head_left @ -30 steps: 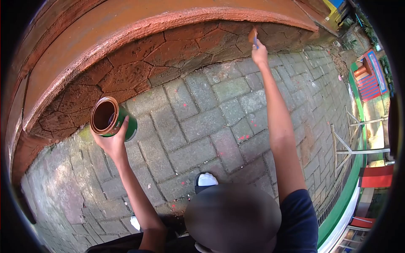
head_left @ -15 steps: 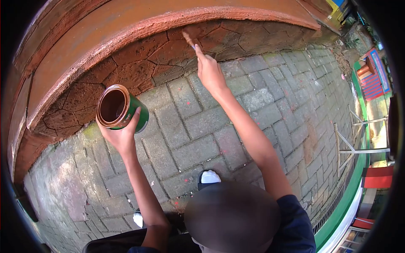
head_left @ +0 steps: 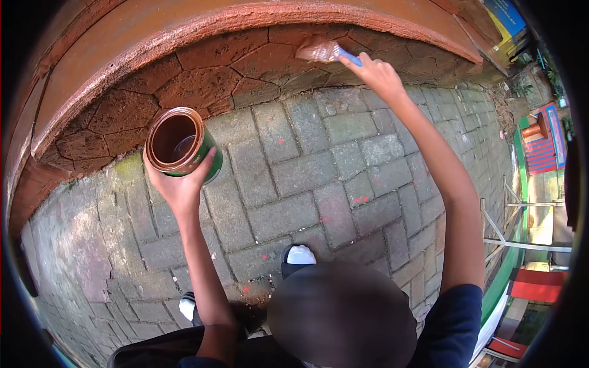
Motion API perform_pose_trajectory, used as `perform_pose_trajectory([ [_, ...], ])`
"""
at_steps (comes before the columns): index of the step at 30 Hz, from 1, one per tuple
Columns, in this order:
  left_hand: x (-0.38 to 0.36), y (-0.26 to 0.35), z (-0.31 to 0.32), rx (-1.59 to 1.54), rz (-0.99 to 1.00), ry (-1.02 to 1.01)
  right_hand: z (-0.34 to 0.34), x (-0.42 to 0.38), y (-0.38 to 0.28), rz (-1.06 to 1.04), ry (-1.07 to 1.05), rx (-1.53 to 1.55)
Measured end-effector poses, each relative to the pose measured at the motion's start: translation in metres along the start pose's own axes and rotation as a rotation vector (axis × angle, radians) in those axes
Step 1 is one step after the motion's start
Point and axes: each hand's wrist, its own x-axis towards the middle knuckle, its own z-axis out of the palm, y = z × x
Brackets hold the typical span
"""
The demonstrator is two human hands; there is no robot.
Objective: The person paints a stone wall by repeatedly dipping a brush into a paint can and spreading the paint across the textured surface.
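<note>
At ten o'clock, the left hand [head_left: 180, 190] was curved partly open around a green paint can [head_left: 184, 144], its open mouth showing brown inside. At one o'clock, the right hand [head_left: 380, 76] was closed on the blue handle of a paintbrush [head_left: 349, 57], whose blurred bristles lay at twelve o'clock over the stone-patterned wall [head_left: 205, 84]. Paving bricks [head_left: 285, 218] spread below both hands.

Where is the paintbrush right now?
In the head view, upper middle: the paintbrush is in the right hand, its bristles at the stone-patterned wall, just under the orange ledge.
</note>
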Motion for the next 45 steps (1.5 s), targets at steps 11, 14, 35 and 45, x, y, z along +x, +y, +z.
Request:
perform_pose_trajectory([
  [11, 0.0, -0.013, 0.004, 0.002, -0.037, 0.034, -0.011, -0.017, -0.081, 1.038, 0.264, 1.394],
  [14, 0.0, -0.012, 0.006, 0.028, -0.063, 0.019, -0.014, 0.028, -0.117, 1.038, 0.451, 1.334],
  [35, 0.0, -0.001, 0.007, -0.051, -0.034, 0.04, -0.002, -0.004, -0.077, 0.763, 0.304, 1.136],
  [45, -0.003, -0.007, -0.002, 0.001, -0.046, 0.095, -0.059, 0.008, -0.136, 0.991, 0.318, 1.267],
])
